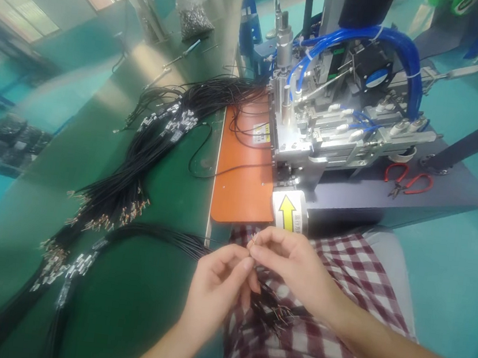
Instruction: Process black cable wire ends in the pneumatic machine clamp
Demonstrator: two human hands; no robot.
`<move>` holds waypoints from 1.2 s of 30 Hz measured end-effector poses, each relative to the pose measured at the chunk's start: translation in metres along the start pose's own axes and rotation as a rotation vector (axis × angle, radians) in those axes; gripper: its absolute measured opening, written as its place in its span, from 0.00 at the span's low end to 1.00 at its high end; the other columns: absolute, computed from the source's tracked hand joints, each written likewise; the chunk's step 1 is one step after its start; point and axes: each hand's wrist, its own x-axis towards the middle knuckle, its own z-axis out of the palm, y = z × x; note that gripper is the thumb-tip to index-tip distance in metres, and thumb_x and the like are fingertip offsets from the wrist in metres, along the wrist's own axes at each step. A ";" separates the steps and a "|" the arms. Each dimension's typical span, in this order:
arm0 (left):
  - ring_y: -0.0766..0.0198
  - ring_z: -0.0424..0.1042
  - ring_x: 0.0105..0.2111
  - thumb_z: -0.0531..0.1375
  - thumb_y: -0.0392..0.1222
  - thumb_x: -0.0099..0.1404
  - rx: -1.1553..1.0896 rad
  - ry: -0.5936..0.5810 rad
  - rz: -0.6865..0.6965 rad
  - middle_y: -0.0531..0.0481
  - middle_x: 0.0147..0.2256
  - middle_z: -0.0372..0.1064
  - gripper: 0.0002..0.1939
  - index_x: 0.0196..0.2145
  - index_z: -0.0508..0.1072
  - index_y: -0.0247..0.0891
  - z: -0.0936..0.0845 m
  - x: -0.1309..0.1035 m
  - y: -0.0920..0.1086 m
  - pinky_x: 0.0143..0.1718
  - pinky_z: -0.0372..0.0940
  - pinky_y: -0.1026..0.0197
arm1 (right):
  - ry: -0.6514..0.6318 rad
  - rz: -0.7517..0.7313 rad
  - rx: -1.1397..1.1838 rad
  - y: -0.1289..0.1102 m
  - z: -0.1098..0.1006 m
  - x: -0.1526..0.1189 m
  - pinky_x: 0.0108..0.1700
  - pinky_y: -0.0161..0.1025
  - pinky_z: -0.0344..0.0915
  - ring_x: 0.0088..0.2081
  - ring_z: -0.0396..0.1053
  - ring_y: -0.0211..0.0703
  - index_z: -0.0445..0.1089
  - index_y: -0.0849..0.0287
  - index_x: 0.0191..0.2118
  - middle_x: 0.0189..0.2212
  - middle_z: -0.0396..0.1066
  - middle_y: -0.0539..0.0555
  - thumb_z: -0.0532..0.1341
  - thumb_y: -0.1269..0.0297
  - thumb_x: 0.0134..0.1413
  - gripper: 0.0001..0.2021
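My left hand (pixel 220 278) is closed, with thumb and fingers pinched round black cables above my lap. A bundle of black cables (pixel 171 237) runs from the green table to this hand. Its stripped ends, with copper-coloured wires (pixel 278 314), hang below my fingers over a checked red and white cloth (pixel 341 267). Fingertip to fingertip with the left, my right hand (pixel 284 254) pinches the thin wire end (pixel 253 236) of a cable. Exactly how the wires lie between the fingertips is too small to see.
On the green table (pixel 152 319) lie more black cable bundles (pixel 137 155) with silvery connectors. A machine (pixel 314 136) with blue hoses and an orange plate (pixel 242 185) stands ahead. Red-handled pliers (pixel 406 182) lie to its right. A bag of small parts (pixel 195 20) is at the back.
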 end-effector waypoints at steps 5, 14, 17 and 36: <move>0.68 0.69 0.17 0.61 0.46 0.64 -0.020 0.021 -0.009 0.49 0.22 0.71 0.14 0.27 0.70 0.33 -0.001 0.000 -0.002 0.18 0.62 0.67 | 0.031 -0.036 -0.059 0.002 -0.001 -0.001 0.32 0.36 0.66 0.28 0.67 0.37 0.70 0.59 0.32 0.25 0.70 0.49 0.63 0.63 0.51 0.05; 0.65 0.71 0.19 0.65 0.43 0.60 -0.021 0.105 0.000 0.49 0.21 0.73 0.11 0.26 0.72 0.33 0.001 -0.002 -0.004 0.22 0.67 0.65 | 0.206 -0.281 -0.274 0.009 -0.010 -0.007 0.24 0.33 0.59 0.22 0.58 0.32 0.71 0.57 0.38 0.26 0.65 0.46 0.64 0.69 0.50 0.08; 0.66 0.71 0.18 0.65 0.43 0.60 -0.017 0.112 -0.009 0.49 0.20 0.73 0.12 0.25 0.71 0.33 0.002 -0.002 -0.003 0.20 0.66 0.66 | 0.227 -0.418 -0.367 0.009 -0.011 -0.010 0.26 0.32 0.61 0.22 0.58 0.31 0.71 0.56 0.37 0.28 0.65 0.45 0.65 0.72 0.50 0.08; 0.51 0.55 0.61 0.53 0.26 0.57 1.136 0.043 0.316 0.41 0.61 0.56 0.33 0.61 0.59 0.38 -0.080 0.000 0.014 0.63 0.52 0.47 | 0.272 -0.253 -0.425 -0.005 -0.046 -0.021 0.27 0.32 0.67 0.28 0.71 0.41 0.69 0.52 0.35 0.26 0.72 0.49 0.60 0.58 0.55 0.05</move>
